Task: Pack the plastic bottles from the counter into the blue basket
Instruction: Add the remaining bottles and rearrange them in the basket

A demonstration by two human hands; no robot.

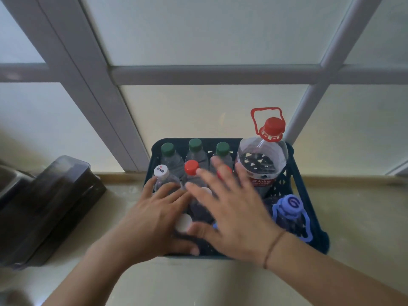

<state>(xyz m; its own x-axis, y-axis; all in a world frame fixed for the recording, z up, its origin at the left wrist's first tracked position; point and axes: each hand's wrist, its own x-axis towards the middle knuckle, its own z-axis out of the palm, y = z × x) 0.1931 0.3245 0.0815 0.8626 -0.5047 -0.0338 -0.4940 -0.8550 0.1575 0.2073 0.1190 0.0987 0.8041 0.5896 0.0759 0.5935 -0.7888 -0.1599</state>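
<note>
The blue basket (306, 195) stands on the counter against the window, holding several upright plastic bottles. Three green-capped bottles (195, 145) line its back row. A red-capped bottle (191, 167) and a white-capped bottle (161, 171) stand in front of them. A large jug with a red cap and handle (262, 160) fills the back right corner, and a purple-capped bottle (289, 206) sits at the front right. My left hand (152, 219) rests over the front left bottles near a white cap (183, 222), thumb on the front rim. My right hand (231, 208) hovers spread over the middle bottles, blurred.
A dark plastic lidded container (50, 206) sits on the counter (198, 283) to the left of the basket. Frosted window panes with white frames (216, 74) rise right behind the basket. Bare counter shows in front and to the right.
</note>
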